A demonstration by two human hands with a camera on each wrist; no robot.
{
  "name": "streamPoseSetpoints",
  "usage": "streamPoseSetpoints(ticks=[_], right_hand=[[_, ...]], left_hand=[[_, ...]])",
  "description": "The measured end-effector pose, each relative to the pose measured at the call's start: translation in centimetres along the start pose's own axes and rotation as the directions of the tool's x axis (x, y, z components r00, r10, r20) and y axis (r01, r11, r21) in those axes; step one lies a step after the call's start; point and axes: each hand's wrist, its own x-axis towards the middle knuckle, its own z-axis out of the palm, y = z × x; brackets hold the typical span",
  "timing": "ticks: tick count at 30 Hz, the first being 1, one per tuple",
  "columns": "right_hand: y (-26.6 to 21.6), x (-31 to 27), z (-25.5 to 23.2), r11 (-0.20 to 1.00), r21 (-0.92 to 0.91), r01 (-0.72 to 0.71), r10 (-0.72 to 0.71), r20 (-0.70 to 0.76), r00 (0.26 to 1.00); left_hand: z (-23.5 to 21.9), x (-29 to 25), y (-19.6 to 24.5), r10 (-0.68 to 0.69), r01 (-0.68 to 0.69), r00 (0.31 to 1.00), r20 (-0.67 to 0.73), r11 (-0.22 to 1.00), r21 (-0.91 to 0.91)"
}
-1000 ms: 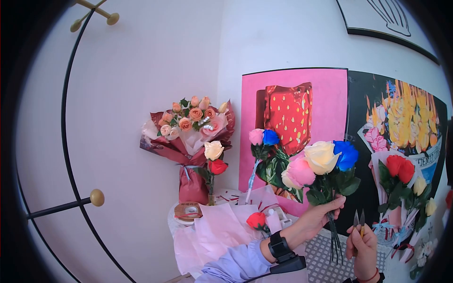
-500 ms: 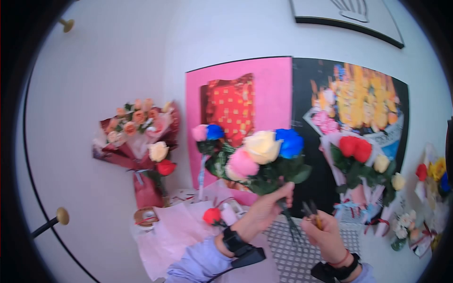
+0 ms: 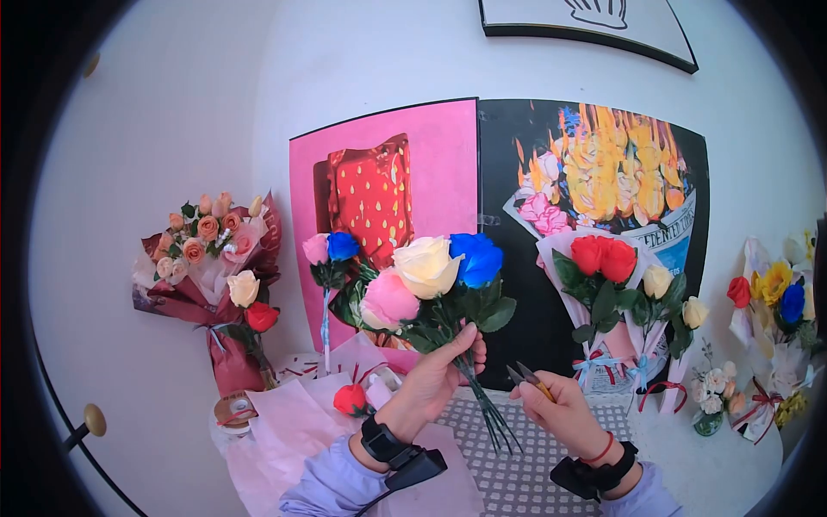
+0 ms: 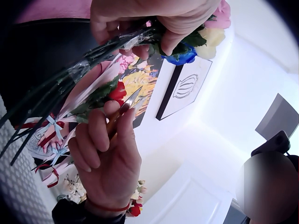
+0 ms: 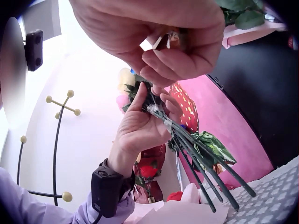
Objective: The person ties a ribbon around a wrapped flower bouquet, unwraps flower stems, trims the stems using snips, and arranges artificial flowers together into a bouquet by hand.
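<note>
1. While our left hand (image 3: pixel 441 372) grips the bunch of roses (image 3: pixel 431 280) by its stems (image 3: pixel 486 400), these slant down and rightward; our right hand (image 3: pixel 564 415) sits nearer their tips.
2. Left of our right fingers lie the stems; we pinch snips (image 3: pixel 543 389) there, blades slightly parted, apart from them.
3. We cannot see the snips' handles fully (curled fingers cover them).

rose bunch (image 3: pixel 431 281) (green stems taped) tilts near pointed snips (image 3: pixel 536 383)
</note>
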Motion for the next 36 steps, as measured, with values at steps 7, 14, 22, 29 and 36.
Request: streamPoseSetpoints(ticks=[7,14,22,29,36], right_hand=[[-0.3,0.0,0.0,0.999,-0.037,0.024,-0.025,-0.031,0.999],[-0.4,-0.1,-0.1,0.996,0.076,0.046,-0.043,-0.045,0.998],[-0.4,-0.2,0.1,0.994,0.059,0.090,-0.085,-0.076,0.993],[-0.7,0.0,-0.1,1.000,0.007,0.026,-0.026,-0.032,0.999],[-0.3,0.0,0.2,0.999,-0.036,0.000,0.000,-0.010,1.000]], left_hand=[[-0.3,0.3,-0.9,0.048,-0.049,0.998,0.037,0.998,0.036],[1.5,-0.6,-0.7,-0.015,0.003,0.993,0.117,0.994,0.106],[1.0,-0.3,-2.2,-0.043,0.043,0.999,0.015,0.998,0.040],[-0.9,1.2,-2.0,0.087,-0.088,0.996,-0.013,0.984,-0.155],[0.2,0.5,-1.0,0.100,-0.107,0.992,-0.074,0.988,-0.112]])
